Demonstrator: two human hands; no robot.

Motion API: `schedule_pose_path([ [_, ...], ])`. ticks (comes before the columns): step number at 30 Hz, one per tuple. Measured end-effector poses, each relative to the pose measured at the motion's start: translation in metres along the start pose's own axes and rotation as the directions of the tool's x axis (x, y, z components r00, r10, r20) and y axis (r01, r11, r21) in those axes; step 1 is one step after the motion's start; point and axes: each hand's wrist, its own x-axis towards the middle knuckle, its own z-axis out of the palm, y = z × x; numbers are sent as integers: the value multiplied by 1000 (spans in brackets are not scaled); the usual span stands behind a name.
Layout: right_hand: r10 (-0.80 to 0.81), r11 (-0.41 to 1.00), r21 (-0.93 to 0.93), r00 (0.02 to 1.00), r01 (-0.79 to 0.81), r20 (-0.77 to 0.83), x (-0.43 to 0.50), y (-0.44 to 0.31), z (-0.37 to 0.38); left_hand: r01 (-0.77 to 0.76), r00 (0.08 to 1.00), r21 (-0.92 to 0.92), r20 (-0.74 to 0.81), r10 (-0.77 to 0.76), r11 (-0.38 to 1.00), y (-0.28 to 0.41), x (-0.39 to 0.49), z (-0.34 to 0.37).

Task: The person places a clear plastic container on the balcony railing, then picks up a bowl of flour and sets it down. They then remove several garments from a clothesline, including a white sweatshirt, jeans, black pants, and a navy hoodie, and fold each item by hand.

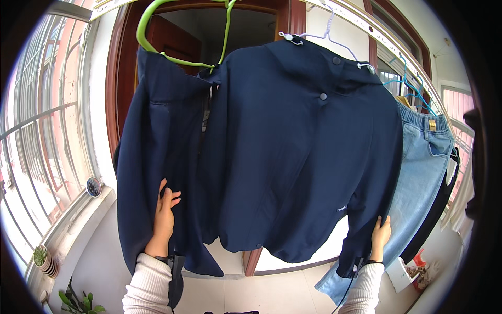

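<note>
A navy garment that looks like trousers (164, 90) hangs on a light green plastic hanger (188, 62). My left hand (164, 216) is up against its front, with fingers apart and nothing visibly gripped. Beside it, a navy hooded jacket (282, 157) with snap buttons hangs from a pale purple hanger (327, 33). My right hand (380, 233) touches the outer edge of the jacket's sleeve (359, 231) near the cuff. Whether its fingers pinch the cloth is unclear. Light blue jeans (419, 153) hang just behind that hand.
A white drying rail (370, 29) runs overhead, with blue hangers (408, 80) farther along. To the left, a barred window (43, 114) has a sill with a round dial gauge (93, 187) and a potted succulent (46, 261). A white box (398, 274) stands low at the right.
</note>
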Motion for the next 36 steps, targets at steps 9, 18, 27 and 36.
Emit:
schedule_pose_path([
  [9,-10,996,-89,999,6,-42,-11,9,-23,78,983,390,124,-136,917,-53,13,-21],
  [18,-39,993,-117,997,30,-71,-24,16,-55,34,993,7,113,-34,999,-24,9,-9],
  [27,25,994,-101,999,-28,-32,-28,8,-60,116,991,-8,63,-116,993,-23,8,-7],
  [36,-15,999,-40,991,10,-130,-33,-13,-86,154,863,96,472,-181,983,-46,12,26],
])
